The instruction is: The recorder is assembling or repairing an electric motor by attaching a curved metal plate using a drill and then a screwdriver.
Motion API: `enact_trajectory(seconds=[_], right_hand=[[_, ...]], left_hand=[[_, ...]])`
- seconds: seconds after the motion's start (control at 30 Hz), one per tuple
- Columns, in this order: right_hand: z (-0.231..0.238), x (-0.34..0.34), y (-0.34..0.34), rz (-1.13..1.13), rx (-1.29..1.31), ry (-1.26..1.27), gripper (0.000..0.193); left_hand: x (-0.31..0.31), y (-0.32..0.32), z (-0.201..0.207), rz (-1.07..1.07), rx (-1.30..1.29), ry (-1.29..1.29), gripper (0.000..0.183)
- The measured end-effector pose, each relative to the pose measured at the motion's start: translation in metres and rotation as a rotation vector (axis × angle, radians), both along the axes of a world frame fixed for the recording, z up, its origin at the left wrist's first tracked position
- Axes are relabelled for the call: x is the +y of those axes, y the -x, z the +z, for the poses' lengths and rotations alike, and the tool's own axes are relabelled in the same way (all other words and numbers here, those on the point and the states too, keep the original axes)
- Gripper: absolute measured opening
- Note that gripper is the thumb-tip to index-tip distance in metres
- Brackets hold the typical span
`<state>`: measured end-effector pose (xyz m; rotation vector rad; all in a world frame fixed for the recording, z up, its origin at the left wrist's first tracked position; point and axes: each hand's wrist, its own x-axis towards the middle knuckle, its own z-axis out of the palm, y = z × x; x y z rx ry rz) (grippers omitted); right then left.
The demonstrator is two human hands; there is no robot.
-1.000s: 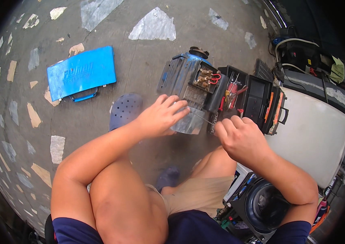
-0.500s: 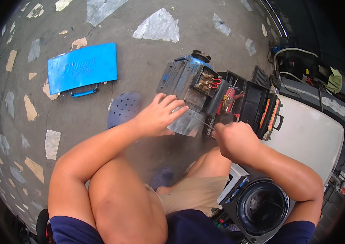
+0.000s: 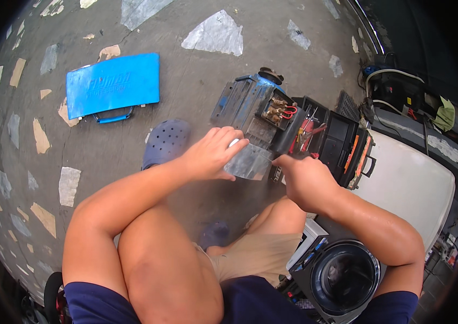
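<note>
The plate (image 3: pixel 250 163), a grey, glossy sheet, lies between the person's 2 hands, just on the near side of the black tray (image 3: pixel 272 123). The left hand (image 3: pixel 212 153) arches at its left end, thumb well apart from the fingers; whether they press on the edge, I cannot tell. The right hand (image 3: pixel 310 182) is curled, its fingertips at the right corner; I cannot tell whether they pinch anything.

The plate looks thin, so it is probably light, fairly stiff across its face but able to flex if pushed at 1 corner. Its smooth surface may well be slippery. The sensible hold seems to be by 2 opposite edges, with gentle pressure, as a thin rim could be sharp. If it is plastic, it may scratch or crack.

The left hand covers the plate's left end and the right hand crowds its right corner, so neither edge shows whole. Metal or clear plastic, loose or joined to the tray: neither is plain. A pale spot by the left fingertips could be glare or a small object. In the toolbox (image 3: pixel 341 128), the red-handled tools (image 3: pixel 305 133) overlap too much to count, and the right hand hides its near corner.
</note>
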<state>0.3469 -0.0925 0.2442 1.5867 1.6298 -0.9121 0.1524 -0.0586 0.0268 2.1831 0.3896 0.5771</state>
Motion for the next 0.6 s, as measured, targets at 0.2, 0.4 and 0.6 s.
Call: enact_trajectory(seconds=[0.2, 0.4, 0.6], right_hand=[[-0.008, -0.002, -0.003, -0.702, 0.204, -0.099, 0.029], [0.0, 0.006, 0.01, 0.585, -0.096, -0.032, 0.03], [-0.002, 0.014, 0.015, -0.006, -0.088, 0.034, 0.036]], left_hand=[[-0.001, 0.0, -0.004, -0.002, -0.012, -0.001, 0.1], [0.0, 0.0, -0.004, 0.016, -0.037, 0.029, 0.099], [0.0, 0.001, -0.009, 0.017, -0.048, 0.061, 0.098]])
